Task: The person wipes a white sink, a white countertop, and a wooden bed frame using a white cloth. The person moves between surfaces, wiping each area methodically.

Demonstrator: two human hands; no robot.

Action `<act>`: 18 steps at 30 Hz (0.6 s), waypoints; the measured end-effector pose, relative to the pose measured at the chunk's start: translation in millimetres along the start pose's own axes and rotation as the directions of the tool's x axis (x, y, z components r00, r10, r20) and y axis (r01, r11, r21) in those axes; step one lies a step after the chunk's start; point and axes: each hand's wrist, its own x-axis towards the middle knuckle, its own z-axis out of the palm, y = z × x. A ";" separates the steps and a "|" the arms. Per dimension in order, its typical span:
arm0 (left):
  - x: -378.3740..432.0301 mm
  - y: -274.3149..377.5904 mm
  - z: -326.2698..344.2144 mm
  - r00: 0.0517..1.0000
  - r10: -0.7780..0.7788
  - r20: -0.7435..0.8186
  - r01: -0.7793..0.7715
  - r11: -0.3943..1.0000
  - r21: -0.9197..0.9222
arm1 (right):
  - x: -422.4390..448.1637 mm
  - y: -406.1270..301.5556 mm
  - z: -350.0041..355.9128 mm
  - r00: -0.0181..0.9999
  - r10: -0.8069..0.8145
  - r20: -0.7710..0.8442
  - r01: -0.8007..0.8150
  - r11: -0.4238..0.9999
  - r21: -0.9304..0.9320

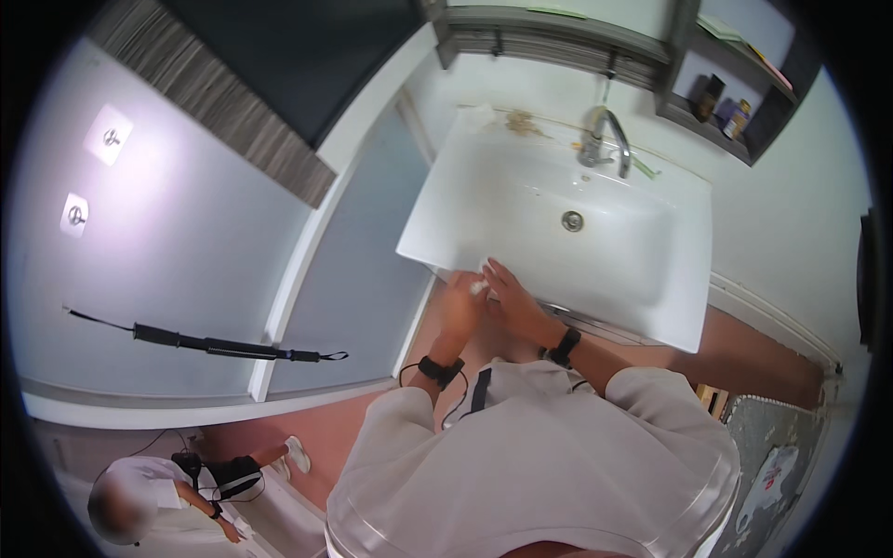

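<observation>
At the front left edge of a white washbasin [474, 209], my two hands meet. My left hand [462, 301] is closed around a small white item [478, 287], perhaps a wad of cloth or tissue; it is too small to tell. My right hand [515, 298] has its fingers laid against the same item from the other side. Parts of it are hidden by the fingers. Both wrists wear black straps. In the bowl sits a metal drain [572, 221], and a chrome faucet [600, 143] stands behind it.
Brownish residue [523, 123] and a green strip [645, 167] lie on the basin's back ledge. A shelf unit [732, 91] with small bottles hangs at the right. A black rod-like tool [209, 343] hangs before the left panels. Another person [160, 492] is at lower left.
</observation>
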 end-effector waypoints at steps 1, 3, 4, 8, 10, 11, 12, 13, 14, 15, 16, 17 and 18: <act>5.0 7.8 -23.7 0.993 0.013 -0.115 -0.013 1.000 -0.002 | 19.9 -21.3 -2.7 0.999 -0.038 -0.033 0.040 0.998 0.042; 20.2 35.7 -71.2 0.944 0.045 -0.328 -0.053 0.999 -0.015 | 58.0 -57.1 -7.0 0.987 -0.122 -0.102 0.131 0.988 0.087; 26.2 42.1 -93.4 0.925 0.047 -0.377 -0.053 0.999 -0.005 | 79.1 -74.4 -8.7 0.974 -0.184 -0.130 0.198 0.975 0.103; 55.1 72.2 -154.2 0.831 0.115 -0.544 -0.116 0.993 0.032 | 151.2 -124.1 -24.9 0.889 -0.387 -0.245 0.423 0.898 0.117; 65.2 87.5 -174.0 0.772 0.175 -0.612 -0.155 0.984 0.086 | 181.3 -139.2 -33.6 0.837 -0.478 -0.267 0.522 0.843 0.127; 69.7 93.5 -181.3 0.740 0.206 -0.641 -0.166 0.978 0.123 | 194.8 -146.5 -37.8 0.806 -0.522 -0.278 0.570 0.811 0.132; 75.6 96.6 -187.0 0.706 0.240 -0.666 -0.177 0.971 0.162 | 208.1 -153.3 -41.1 0.772 -0.555 -0.310 0.611 0.782 0.122; 82.2 98.5 -191.6 0.688 0.258 -0.678 -0.183 0.966 0.182 | 220.1 -158.3 -44.7 0.747 -0.580 -0.324 0.642 0.756 0.128; 89.5 100.0 -195.1 0.669 0.277 -0.690 -0.189 0.961 0.202 | 231.4 -162.0 -48.8 0.722 -0.603 -0.339 0.671 0.730 0.132; 95.5 100.7 -196.7 0.651 0.292 -0.700 -0.192 0.956 0.220 | 241.1 -162.7 -51.8 0.698 -0.624 -0.350 0.698 0.703 0.138; 101.5 99.3 -197.7 0.660 0.265 -0.703 -0.178 0.964 0.195 | 251.2 -160.0 -53.8 0.693 -0.642 -0.329 0.702 0.704 0.106; 107.5 97.1 -198.9 0.668 0.238 -0.706 -0.166 0.971 0.170 | 261.2 -156.1 -55.8 0.687 -0.659 -0.308 0.707 0.704 0.072; 113.4 94.7 -198.6 0.679 0.209 -0.704 -0.152 0.978 0.144 | 269.3 -150.7 -57.6 0.684 -0.670 -0.287 0.708 0.705 0.040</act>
